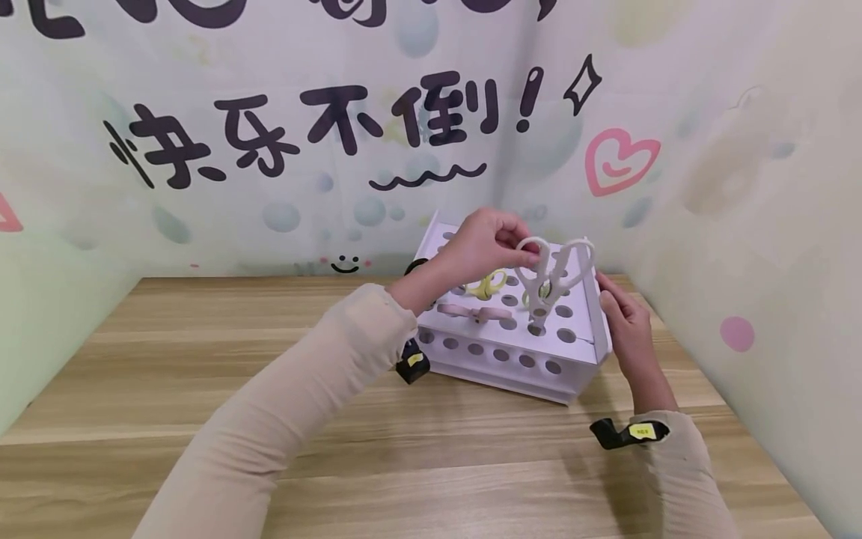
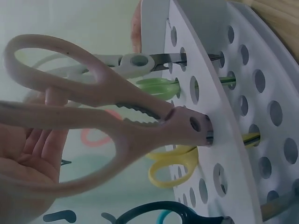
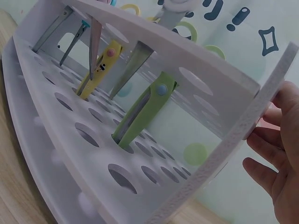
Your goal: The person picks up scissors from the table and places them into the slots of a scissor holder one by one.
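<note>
My left hand [image 1: 486, 243] is over a white rack [image 1: 555, 374] with rows of round holes. Its thumb and fingers pinch one handle loop of white scissors [image 1: 541, 288], whose blades point down into a hole near the rack's right front. In the left wrist view, these white scissors [image 2: 135, 64] have their metal blades through the upper panel; pink scissors [image 2: 140, 135] cover part of the hand. My right hand [image 1: 629, 326] touches the outside of the rack's right end panel [image 3: 224, 149] with relaxed fingers [image 3: 266, 142].
Yellow scissors [image 1: 486, 286], pink scissors and green-handled scissors [image 2: 159, 87] stand in other holes. Black scissors [image 2: 159, 207] are at the left end, close to my left forearm. The rack stands on a wooden table [image 1: 377, 449] near the back wall and right wall.
</note>
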Demonstrator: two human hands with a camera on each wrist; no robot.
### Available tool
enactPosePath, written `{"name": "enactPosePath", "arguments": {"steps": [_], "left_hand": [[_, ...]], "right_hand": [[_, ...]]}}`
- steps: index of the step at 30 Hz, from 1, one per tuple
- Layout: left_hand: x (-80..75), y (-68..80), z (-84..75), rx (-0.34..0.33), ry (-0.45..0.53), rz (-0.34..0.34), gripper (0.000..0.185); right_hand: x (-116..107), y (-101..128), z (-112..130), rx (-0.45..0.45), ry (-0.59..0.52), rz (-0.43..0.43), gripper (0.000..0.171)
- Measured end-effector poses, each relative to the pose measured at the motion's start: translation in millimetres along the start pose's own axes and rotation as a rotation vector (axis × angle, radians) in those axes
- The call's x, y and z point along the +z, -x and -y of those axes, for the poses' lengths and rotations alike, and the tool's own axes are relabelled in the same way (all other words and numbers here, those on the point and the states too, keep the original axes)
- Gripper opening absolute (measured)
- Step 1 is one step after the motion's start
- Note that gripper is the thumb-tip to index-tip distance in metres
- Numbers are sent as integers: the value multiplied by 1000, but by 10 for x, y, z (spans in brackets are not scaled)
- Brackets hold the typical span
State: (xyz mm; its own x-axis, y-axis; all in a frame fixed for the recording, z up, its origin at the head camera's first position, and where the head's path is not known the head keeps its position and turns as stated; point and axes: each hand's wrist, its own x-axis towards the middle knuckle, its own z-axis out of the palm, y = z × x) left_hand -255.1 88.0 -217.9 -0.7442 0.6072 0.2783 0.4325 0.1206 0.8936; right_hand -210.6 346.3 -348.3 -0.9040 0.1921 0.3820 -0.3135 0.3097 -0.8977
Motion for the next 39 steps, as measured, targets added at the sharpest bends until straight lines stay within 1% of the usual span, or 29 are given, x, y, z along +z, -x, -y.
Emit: {"name": "enactPosePath", "arguments": {"steps": [4,7,10,16,19,23,27,33,39], "left_hand": [[-5,-6,54,-21,-68,100,14],[-10,-13,69,-17,-93,137,14],[-16,-28,80,-19,-105,142,13],[0,-59,91,-21,-158,117,10],[23,-67,90,-11,-181,107,11],[62,-68,79,5,-185,103,11],[76,-67,111,16,-214,138,9],[20,-68,155,5,-247,188,9],[-4,-97,169,25,-281,235,8]], "right_hand": [[2,1,2,1,13,0,42],[1,1,6,7,22,0,42],[-3,6,10,16,29,2,43],[-7,11,7,18,22,6,43],[-4,6,-5,11,20,5,42],[0,-1,-19,9,23,-2,41],[15,-6,-29,2,8,-5,41],[5,-11,-24,5,32,3,44],[-1,3,-12,18,26,3,45]]}}
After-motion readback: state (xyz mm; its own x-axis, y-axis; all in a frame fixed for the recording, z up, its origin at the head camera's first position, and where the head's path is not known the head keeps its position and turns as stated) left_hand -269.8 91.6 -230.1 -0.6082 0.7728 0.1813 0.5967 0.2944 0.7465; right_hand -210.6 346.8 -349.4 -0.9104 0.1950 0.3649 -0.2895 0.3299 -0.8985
